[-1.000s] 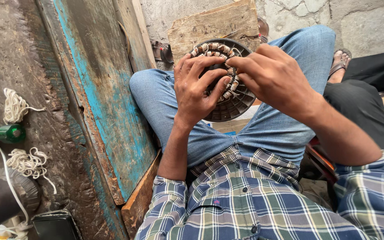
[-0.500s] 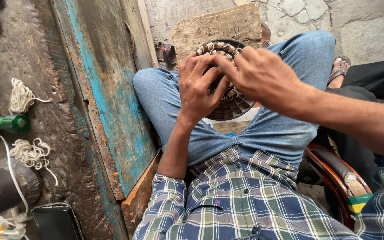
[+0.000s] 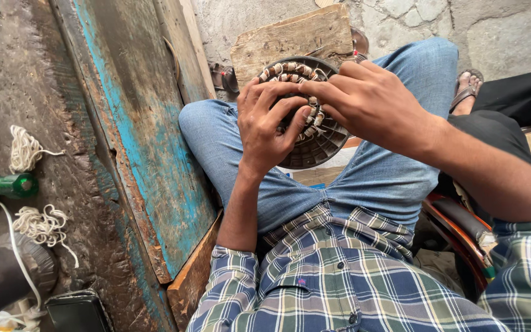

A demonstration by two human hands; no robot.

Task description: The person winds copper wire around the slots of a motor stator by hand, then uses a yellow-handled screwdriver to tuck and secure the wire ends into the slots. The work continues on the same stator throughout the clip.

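The scene is viewed by a single head-worn camera, aimed steeply down and close over the wearer's lap, with the blue-painted wooden board [image 3: 136, 141] at frame left and the stone floor [image 3: 499, 31] beyond the knees.

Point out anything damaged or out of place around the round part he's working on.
The blue-painted board left of the left hand is badly worn, its paint scraped to bare wood. Loose string bundles and a green bottle on its side lie on the grimy surface. The round wound part looks intact.
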